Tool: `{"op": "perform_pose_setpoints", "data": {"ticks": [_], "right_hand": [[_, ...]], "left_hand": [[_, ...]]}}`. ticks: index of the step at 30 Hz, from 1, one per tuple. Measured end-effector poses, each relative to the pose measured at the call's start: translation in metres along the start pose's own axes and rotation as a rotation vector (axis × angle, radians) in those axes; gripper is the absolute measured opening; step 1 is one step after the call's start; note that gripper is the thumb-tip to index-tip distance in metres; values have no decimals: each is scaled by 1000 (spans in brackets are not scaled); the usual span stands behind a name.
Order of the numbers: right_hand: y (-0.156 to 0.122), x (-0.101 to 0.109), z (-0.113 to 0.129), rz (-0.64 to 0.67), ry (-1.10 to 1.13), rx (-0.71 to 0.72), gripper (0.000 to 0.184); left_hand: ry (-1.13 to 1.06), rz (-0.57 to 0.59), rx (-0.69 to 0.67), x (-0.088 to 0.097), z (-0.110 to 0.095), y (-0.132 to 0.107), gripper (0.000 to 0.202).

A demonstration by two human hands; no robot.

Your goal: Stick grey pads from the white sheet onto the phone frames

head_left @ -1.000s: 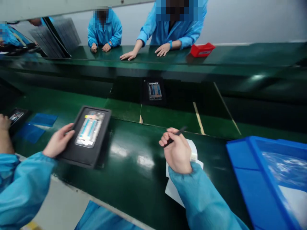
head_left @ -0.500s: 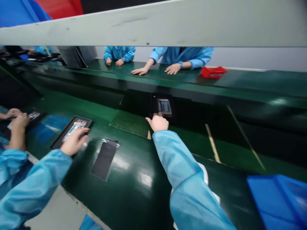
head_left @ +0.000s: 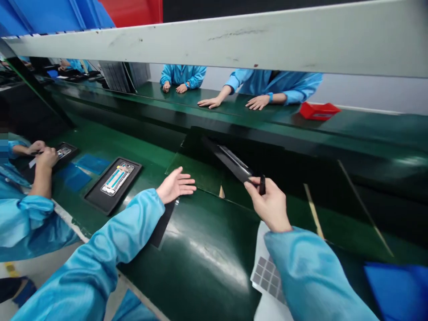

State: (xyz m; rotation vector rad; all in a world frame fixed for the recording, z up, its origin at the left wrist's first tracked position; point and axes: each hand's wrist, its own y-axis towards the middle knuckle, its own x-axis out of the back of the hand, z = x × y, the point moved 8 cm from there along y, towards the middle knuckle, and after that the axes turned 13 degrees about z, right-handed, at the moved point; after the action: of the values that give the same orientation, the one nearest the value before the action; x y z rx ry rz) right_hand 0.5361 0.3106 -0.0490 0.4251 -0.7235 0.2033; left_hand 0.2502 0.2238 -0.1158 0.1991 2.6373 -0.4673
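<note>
My right hand [head_left: 269, 198] grips the near end of a black tray [head_left: 229, 162], which is tilted and lifted above the dark panel. A phone frame [head_left: 236, 159] shows edge-on inside it. My left hand [head_left: 176, 185] is open, palm up and fingers spread, holding nothing. Under my left forearm lies a dark flat sheet in clear film [head_left: 163, 225], partly hidden. To the left a second black tray [head_left: 95, 200] rests flat on the green bench, holding a phone frame with blue strips [head_left: 117, 179].
Left, a co-worker's hands [head_left: 47, 154] work at another tray beside blue film sheets [head_left: 80, 171]. Across the bench, other people's hands rest near a red bin [head_left: 319, 111]. A grey beam [head_left: 200, 42] crosses above. A label sheet [head_left: 267, 274] and blue bin [head_left: 397, 290] lie right.
My right hand has taken hold of the far tray, raising and tilting it. My left hand has moved right, away from the left tray, and turned palm up. The view has shifted.
</note>
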Motion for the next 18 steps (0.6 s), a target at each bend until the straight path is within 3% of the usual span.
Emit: {"op": "perform_pose_setpoints", "data": {"ticks": [3, 5, 7, 11, 14, 18], "right_hand": [[-41, 20, 17, 97, 68, 143, 22], [-62, 31, 30, 189, 38, 236, 16], [-80, 40, 42, 268, -6, 341, 15], [-102, 45, 52, 378, -21, 471, 25], [-102, 41, 39, 367, -20, 402, 26], [-93, 52, -3, 80, 123, 69, 29]], "left_hand": [[-123, 40, 29, 8, -5, 15, 81], [-163, 66, 40, 13, -8, 12, 86], [-171, 114, 65, 14, -8, -2, 84], [-122, 212, 159, 4, 4, -50, 53], [-74, 237, 192, -15, 27, -92, 46], [17, 175, 101, -44, 76, -135, 47]]}}
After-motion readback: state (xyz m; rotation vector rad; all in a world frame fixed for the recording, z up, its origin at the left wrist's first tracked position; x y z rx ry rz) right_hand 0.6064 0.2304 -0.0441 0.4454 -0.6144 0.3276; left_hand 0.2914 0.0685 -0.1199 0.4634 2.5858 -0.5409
